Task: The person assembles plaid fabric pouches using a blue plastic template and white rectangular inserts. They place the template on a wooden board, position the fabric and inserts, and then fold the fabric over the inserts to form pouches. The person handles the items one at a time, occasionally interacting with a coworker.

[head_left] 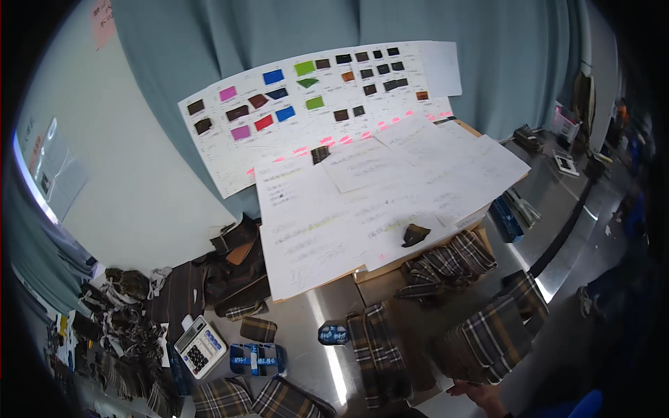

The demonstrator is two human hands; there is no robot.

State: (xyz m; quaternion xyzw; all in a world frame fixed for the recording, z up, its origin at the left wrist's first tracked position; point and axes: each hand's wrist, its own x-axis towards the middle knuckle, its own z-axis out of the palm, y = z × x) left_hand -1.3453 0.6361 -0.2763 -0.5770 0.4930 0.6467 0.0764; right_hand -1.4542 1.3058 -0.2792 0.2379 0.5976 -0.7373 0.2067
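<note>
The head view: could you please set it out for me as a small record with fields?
Right hand: at the lower edge, close to a plaid fabric stack; grip and contact unclear
Left hand: not in view
Lower left: white calculator, with a blue package to its right
Centre: written papers, with a dark scrap lying on them
Back: white swatch chart in front of a blue-grey curtain

The swatch board (300, 127) and plaid fabric stacks (488, 338) suggest a textile workshop.
</note>
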